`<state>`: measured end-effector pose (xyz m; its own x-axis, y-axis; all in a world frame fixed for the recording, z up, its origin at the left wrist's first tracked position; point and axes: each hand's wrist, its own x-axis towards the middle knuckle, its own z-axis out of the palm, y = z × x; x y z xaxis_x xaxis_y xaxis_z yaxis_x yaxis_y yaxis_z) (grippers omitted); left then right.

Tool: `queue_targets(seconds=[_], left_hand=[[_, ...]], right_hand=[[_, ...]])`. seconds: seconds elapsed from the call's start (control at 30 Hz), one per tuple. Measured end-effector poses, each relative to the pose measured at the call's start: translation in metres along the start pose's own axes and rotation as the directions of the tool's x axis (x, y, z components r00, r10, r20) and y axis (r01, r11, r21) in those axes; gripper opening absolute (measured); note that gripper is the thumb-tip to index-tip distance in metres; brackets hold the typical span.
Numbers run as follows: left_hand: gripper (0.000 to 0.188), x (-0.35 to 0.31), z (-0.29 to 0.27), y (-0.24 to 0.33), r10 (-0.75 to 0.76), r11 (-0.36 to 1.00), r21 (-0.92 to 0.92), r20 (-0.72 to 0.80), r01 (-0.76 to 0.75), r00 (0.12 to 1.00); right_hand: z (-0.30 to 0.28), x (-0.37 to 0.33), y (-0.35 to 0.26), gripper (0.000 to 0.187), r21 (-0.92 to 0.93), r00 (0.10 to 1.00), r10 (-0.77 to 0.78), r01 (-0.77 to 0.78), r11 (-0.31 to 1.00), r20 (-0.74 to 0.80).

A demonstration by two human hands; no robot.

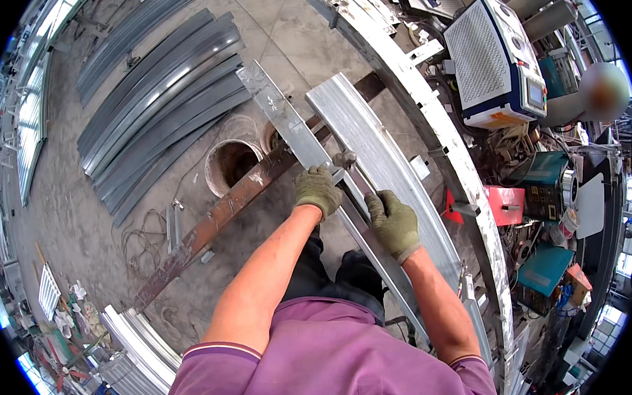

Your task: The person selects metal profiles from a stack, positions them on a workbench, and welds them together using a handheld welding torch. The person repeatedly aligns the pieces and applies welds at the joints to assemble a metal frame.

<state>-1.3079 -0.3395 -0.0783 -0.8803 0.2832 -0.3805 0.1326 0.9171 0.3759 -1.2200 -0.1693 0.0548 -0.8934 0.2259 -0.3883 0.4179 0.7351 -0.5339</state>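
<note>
My left hand [318, 192], in an olive work glove, is closed at the edge of a long galvanized steel bar [282, 116]. Its fingers pinch a small pale metal piece [338, 175] that lies against the bar. Opposite it, my right hand [394, 225], gloved alike, wraps round the handle of a hammer [344, 159]. The hammer's head rests close to the small piece, but I cannot tell whether they touch. Beside the bar runs a wider ribbed steel profile [378, 150], lying nearly parallel to it.
A rusty steel beam [219, 218] crosses underneath, near a round pipe [233, 166] standing on the floor. Long grey steel profiles [158, 98] are stacked at the far left. On the right, a pale steel rail [434, 114] borders a white machine [488, 60] and teal boxes [545, 270].
</note>
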Motion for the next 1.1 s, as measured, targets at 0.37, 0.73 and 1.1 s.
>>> queue_targets(seconds=[0.37,0.73,1.1], left_hand=[[0.070,-0.003,0.002,-0.005,-0.026,1.000,0.008,0.005,0.026,1.000],[0.084,-0.008,-0.012,-0.001,-0.027,0.999,-0.022,0.095,0.029,0.995],[0.063,-0.011,-0.011,-0.049,0.223,0.770,-0.610,-0.014,-0.185,0.975]], right_hand=[[0.016,0.004,0.017,0.050,-0.045,1.000,0.019,-0.018,0.999,0.003],[0.015,-0.005,0.042,0.050,0.054,0.992,0.126,-0.127,0.990,0.012],[0.000,-0.093,0.065,0.033,-0.017,0.996,-0.087,0.087,0.996,-0.004]])
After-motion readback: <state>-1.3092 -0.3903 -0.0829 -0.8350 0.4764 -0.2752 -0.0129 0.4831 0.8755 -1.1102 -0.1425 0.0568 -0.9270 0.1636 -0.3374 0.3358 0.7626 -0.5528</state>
